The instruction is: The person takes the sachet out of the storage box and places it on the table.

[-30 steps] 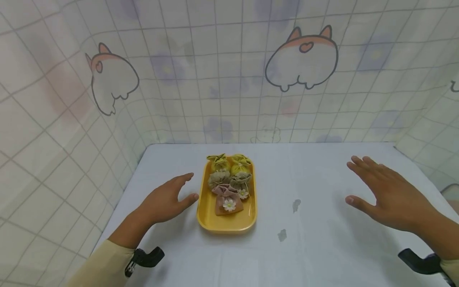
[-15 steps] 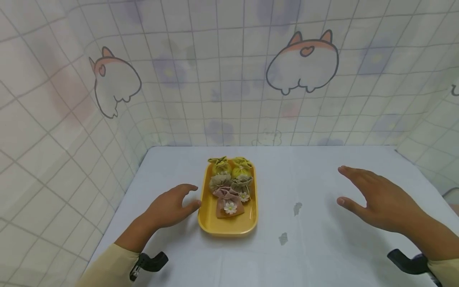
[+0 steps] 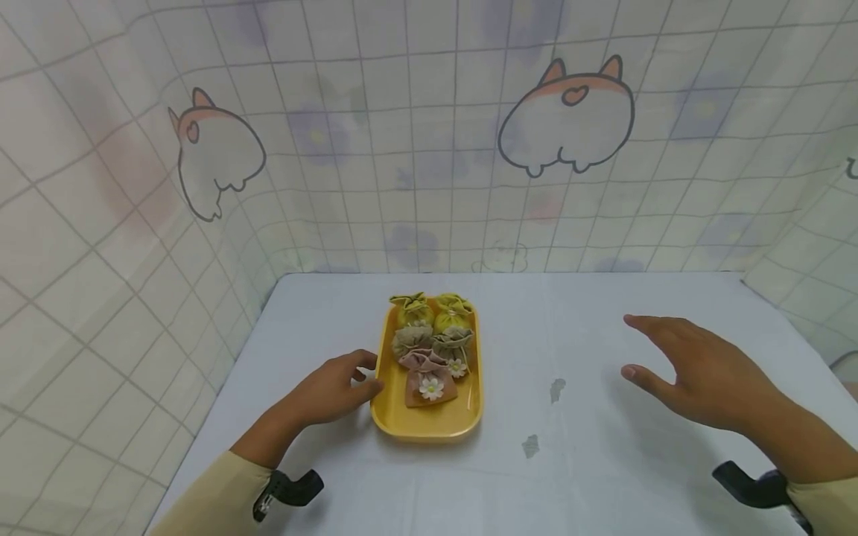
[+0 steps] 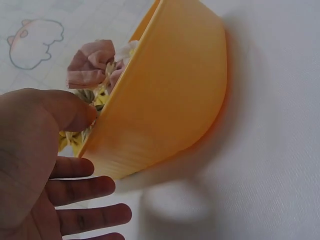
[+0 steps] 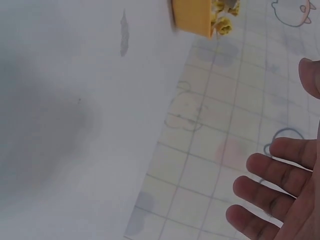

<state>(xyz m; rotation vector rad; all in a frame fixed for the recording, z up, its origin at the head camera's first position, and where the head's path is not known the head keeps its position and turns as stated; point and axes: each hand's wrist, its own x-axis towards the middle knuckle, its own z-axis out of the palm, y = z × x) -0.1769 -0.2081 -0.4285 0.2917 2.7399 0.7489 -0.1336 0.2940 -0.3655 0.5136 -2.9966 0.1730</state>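
Note:
A yellow tray on the white table holds small drawstring pouches: two yellow ones at the back, two grey-green ones mid-tray, and a pink one with a white flower in front. My left hand is at the tray's left side, thumb at the rim. In the left wrist view, its thumb reaches the tray's edge while the other fingers stay fairly straight outside the wall. My right hand hovers over the right side of the table, fingers extended, holding nothing.
A grid-patterned curtain with corgi drawings surrounds the table at the back and sides. Two grey patches mark the white cloth right of the tray. A black wrist mount sits on each forearm.
My left hand has moved right to the tray's rim. My right hand has drifted left and slightly lower. The tray and pouches stay in place on the table; the head view has shifted slightly.

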